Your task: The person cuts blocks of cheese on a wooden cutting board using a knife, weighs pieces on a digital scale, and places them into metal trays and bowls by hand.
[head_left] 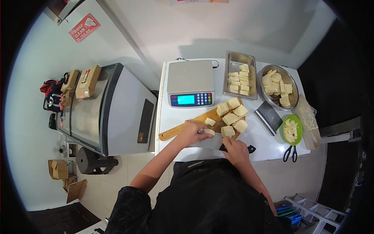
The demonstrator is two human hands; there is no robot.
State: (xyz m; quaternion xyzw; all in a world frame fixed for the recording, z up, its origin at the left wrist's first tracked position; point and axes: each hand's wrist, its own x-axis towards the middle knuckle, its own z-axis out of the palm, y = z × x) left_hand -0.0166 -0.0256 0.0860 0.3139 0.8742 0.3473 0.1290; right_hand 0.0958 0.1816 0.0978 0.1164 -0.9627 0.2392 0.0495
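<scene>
My right hand is closed around the black handle of a knife. Its wide blade points left, near the front edge of a wooden cutting board. My left hand is closed at a small cream-coloured piece, close to the blade; something dark shows by its fingertips. Just beyond lies another small piece. Several larger cream-coloured blocks sit on the board's right half. What they are made of I cannot tell.
Behind the board stand a digital scale and a steel pan of cut blocks. To the right are a steel bowl of blocks, a metal scraper, a green bowl of trimmings, scissors and a plastic bag.
</scene>
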